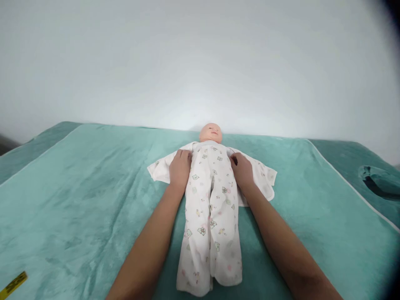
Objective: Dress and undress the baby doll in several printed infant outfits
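A baby doll (211, 132) lies on its back on a green sheet, its head at the far edge by the wall. White baby pants (215, 200) printed with small figures cover it from the chest down, both legs stretched toward me. Beside them a white baby shirt (265, 180) spreads out at both sides, its sleeves pointing outward. My left hand (181, 167) is closed at the left edge of the pants near the top, fingertips partly hidden. At the right edge my right hand (242, 170) is closed with thumb and index finger curled together on the cloth.
The green sheet (78, 187) is wrinkled on the left and has pale seams. A white wall (193, 62) rises right behind the doll's head. At the right lies a clear plastic item with a black strip (379, 183). A yellow label (14, 284) shows at the lower left.
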The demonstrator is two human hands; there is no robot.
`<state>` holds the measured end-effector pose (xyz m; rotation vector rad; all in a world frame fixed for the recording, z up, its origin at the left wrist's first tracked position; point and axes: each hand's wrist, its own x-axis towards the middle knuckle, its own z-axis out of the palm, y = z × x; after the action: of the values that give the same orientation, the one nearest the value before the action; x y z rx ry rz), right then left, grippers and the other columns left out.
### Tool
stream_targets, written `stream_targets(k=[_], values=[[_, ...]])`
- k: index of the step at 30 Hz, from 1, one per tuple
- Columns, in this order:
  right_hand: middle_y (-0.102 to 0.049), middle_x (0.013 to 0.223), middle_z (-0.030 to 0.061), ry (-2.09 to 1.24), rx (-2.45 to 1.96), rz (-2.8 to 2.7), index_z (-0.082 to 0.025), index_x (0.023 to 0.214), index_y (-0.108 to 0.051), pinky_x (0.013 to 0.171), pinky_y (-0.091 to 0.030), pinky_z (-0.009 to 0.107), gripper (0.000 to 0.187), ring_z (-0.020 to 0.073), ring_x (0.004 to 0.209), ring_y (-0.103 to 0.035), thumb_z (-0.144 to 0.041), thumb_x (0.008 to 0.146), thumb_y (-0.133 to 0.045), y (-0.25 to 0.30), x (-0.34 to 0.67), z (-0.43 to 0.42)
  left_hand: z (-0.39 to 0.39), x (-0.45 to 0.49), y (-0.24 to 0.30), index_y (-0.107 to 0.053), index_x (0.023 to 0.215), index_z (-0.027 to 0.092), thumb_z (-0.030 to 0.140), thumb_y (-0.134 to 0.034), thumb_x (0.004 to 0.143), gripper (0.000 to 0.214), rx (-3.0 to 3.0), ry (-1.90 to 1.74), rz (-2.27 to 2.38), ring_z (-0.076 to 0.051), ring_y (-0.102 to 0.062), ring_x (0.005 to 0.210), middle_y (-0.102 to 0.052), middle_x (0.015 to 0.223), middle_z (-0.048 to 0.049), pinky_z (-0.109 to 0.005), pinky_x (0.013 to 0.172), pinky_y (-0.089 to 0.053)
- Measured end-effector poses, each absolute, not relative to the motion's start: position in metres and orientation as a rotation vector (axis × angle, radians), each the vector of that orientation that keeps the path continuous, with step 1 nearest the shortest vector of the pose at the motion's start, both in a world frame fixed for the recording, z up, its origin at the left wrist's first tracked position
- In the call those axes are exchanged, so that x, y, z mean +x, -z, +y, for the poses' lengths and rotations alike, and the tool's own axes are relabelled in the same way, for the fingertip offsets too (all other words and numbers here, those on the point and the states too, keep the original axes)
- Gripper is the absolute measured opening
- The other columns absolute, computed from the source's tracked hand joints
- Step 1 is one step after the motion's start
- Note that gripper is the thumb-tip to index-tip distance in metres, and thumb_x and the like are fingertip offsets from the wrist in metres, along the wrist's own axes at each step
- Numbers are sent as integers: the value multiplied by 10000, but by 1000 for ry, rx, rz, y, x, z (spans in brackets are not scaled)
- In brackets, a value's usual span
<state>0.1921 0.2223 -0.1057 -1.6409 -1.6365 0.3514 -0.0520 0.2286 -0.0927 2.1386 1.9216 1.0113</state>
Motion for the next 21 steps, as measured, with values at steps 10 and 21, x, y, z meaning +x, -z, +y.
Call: stream_targets(k=[10,21], values=[[-753,969,4,-1409,-1109,-1417,-240,1137,-705,781,-519,313,333,162,802,-644,-315,819,-642,116,213,223,210,-59,91,-737,893,195,161,-581,769,203,1595,-1041,1383,-295,-649,939,-752,974,-79,-415,910,-475],[-776,904,35,-1599,-1064,-1055,-238,1076,-737,792,-575,377,374,245,876,-719,-325,713,-763,110,205,224,209,-45,96,-669,1087,169,240,-793,669,442,783,-1168,1009,-194,-664,781,-731,919,-40,-343,750,-530]])
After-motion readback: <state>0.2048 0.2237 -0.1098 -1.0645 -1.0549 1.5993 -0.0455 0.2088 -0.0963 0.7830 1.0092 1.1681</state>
